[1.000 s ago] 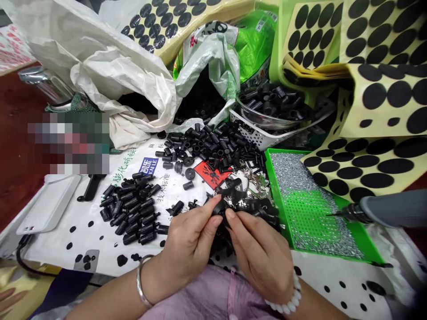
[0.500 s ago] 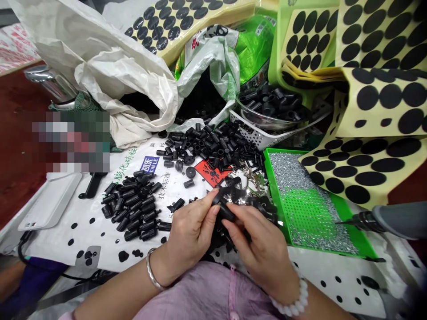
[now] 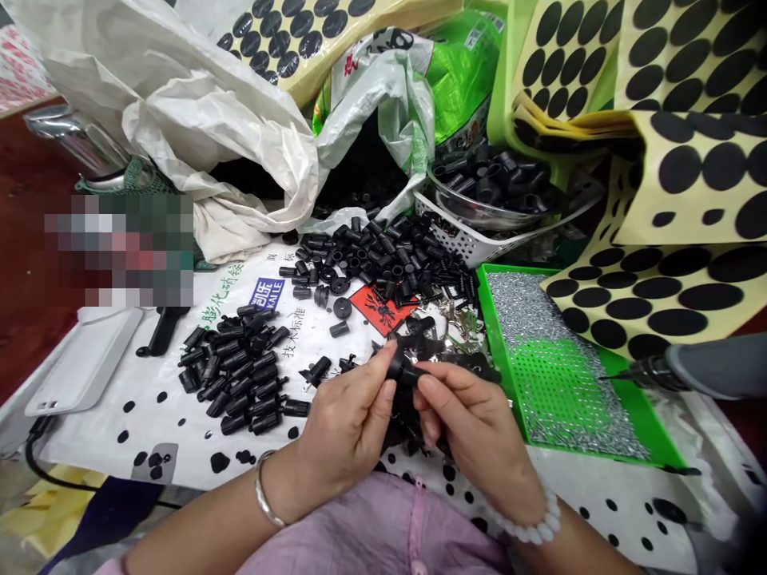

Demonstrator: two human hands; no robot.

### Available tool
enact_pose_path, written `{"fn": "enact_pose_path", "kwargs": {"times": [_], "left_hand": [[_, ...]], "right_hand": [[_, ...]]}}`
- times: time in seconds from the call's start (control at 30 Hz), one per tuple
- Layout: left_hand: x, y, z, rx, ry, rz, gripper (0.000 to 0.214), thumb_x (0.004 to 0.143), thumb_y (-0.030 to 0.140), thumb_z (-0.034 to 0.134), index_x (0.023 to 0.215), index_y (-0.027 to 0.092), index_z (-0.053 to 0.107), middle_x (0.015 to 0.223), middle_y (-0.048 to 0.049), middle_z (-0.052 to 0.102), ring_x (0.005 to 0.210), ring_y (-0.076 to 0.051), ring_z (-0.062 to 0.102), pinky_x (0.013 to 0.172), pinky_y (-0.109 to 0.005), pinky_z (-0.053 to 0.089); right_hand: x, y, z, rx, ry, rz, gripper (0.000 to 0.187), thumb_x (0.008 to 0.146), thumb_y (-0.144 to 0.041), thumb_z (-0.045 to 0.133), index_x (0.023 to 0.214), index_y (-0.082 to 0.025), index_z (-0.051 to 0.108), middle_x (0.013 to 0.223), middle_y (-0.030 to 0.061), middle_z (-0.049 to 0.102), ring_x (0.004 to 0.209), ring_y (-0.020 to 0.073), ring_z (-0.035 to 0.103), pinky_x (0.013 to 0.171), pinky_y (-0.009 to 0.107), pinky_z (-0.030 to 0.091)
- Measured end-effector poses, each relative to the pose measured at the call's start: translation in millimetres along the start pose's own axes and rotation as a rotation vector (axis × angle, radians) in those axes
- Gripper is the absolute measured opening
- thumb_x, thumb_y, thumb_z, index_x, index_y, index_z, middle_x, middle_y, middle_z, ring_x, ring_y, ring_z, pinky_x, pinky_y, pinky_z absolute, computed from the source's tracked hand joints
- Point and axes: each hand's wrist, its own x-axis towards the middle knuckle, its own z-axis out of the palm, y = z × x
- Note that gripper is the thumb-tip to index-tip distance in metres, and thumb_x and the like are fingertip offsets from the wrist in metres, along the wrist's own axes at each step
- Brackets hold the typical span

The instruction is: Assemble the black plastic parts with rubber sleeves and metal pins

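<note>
Near the front of the work surface, my left hand pinches one end of a small black plastic part between thumb and fingers. The other end of that part is gripped by the thumb and fingertips of my right hand. Its exact shape is partly hidden by my fingers. Left of my hands lies a pile of black knob-like parts. Beyond them spreads a heap of black plastic caps, with shiny metal pieces at its right. More black parts lie under my hands, mostly covered.
A green tray of small silvery screws is at the right, with a power screwdriver pointing over it. Behind stand a white basket with a bowl of black parts and white sacks. A white device lies left.
My right fingers have shifted their hold and curled in at the end of the black part, which now lies more level. My left hand keeps its pinch. The view has moved slightly.
</note>
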Motion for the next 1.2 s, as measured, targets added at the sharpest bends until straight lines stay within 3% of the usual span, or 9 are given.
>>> {"fn": "enact_pose_path", "kwargs": {"times": [0.1, 0.2, 0.33, 0.43, 0.53, 0.77, 1.2], "left_hand": [[6.6, -0.1, -19.5, -0.046, -0.129, 0.054, 0.039, 0.086, 0.013, 0.049, 0.125, 0.016, 0.045, 0.104, -0.0092, 0.064, 0.088, -0.013, 0.063, 0.077, -0.022, 0.051], [11.7, -0.9, -35.0, -0.088, -0.256, -0.061, 0.045, 0.082, 0.022, 0.058, 0.125, 0.017, 0.045, 0.091, -0.0055, 0.065, 0.077, -0.012, 0.062, 0.071, -0.022, 0.051], [13.4, -1.6, -37.9, -0.143, -0.351, -0.14, 0.05, 0.078, 0.031, 0.062, 0.123, 0.017, 0.046, 0.083, -0.0043, 0.06, 0.072, -0.013, 0.058, 0.067, -0.024, 0.049], [11.7, -0.3, -30.9, -0.136, -0.287, -0.11, 0.046, 0.077, 0.036, 0.063, 0.115, 0.015, 0.051, 0.079, -0.0039, 0.06, 0.068, -0.012, 0.058, 0.062, -0.023, 0.048], [10.1, 2.8, -23.2, -0.051, -0.174, -0.035, 0.046, 0.075, 0.042, 0.063, 0.11, 0.014, 0.051, 0.074, -0.0033, 0.06, 0.063, -0.013, 0.056, 0.058, -0.023, 0.046], [13.6, 11.6, -18.3, 0.022, -0.05, 0.04, 0.046, 0.075, 0.049, 0.06, 0.1, 0.011, 0.051, 0.069, -0.0037, 0.058, 0.059, -0.013, 0.053, 0.055, -0.025, 0.045], [16.1, 15.5, -21.9, 0.026, 0.04, -0.005, 0.045, 0.075, 0.054, 0.056, 0.09, 0.012, 0.055, 0.065, -0.0019, 0.058, 0.057, -0.013, 0.055, 0.053, -0.023, 0.042]], "right_hand": [[2.7, -2.5, -5.9, 0.13, -0.125, 0.081, 0.021, 0.082, -0.033, 0.053, 0.096, -0.018, 0.059, 0.06, -0.0036, 0.054, 0.039, 0.004, 0.044, 0.036, 0.017, 0.039], [3.1, -8.9, -12.3, 0.083, -0.206, 0.066, 0.022, 0.083, -0.028, 0.053, 0.102, -0.019, 0.059, 0.059, -0.0035, 0.056, 0.041, 0.0042, 0.047, 0.038, 0.016, 0.041], [-0.1, -14.8, -18.6, -0.373, -0.22, -0.274, 0.03, 0.083, -0.017, 0.051, 0.112, -0.021, 0.056, 0.08, 0.0025, 0.066, 0.066, 0.0108, 0.062, 0.058, 0.022, 0.053], [-3.5, -10.8, -19.9, -0.606, -0.184, -0.536, 0.034, 0.081, -0.014, 0.052, 0.115, -0.021, 0.054, 0.098, 0.0066, 0.066, 0.085, 0.0158, 0.064, 0.071, 0.026, 0.055], [-6.7, -4.6, -17.9, -0.648, -0.104, -0.632, 0.035, 0.08, -0.012, 0.052, 0.115, -0.02, 0.054, 0.098, 0.0075, 0.066, 0.086, 0.0165, 0.064, 0.072, 0.026, 0.054], [-8.5, -4.8, -11.0, -0.594, -0.018, -0.594, 0.036, 0.08, -0.008, 0.049, 0.113, -0.021, 0.055, 0.098, 0.0075, 0.064, 0.089, 0.0183, 0.061, 0.074, 0.032, 0.052], [-8.3, -9.3, -1.0, -0.327, -0.098, -0.383, 0.032, 0.082, -0.016, 0.049, 0.111, -0.029, 0.056, 0.085, 0.0004, 0.062, 0.075, 0.0142, 0.059, 0.069, 0.028, 0.051]]}}
